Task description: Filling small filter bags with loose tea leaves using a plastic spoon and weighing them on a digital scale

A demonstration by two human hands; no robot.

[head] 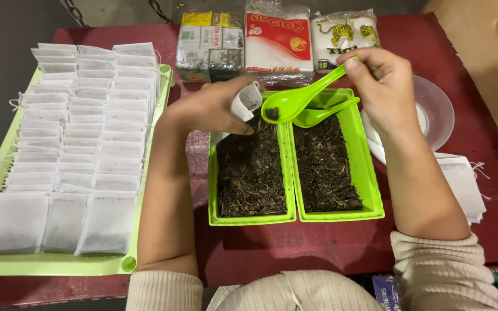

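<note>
Above the left tea tray [211, 190], right hand [384, 86] pinches loaded green spoon [295, 101], left hand [211, 109] grips open pouch [245, 102]; misaligned tipping would likely scatter leaves.

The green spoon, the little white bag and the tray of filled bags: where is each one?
green spoon [295, 99], head view, on its bowl.
little white bag [246, 101], head view, near its open top.
tray of filled bags [47, 264], head view, on its bare front rim.
</note>
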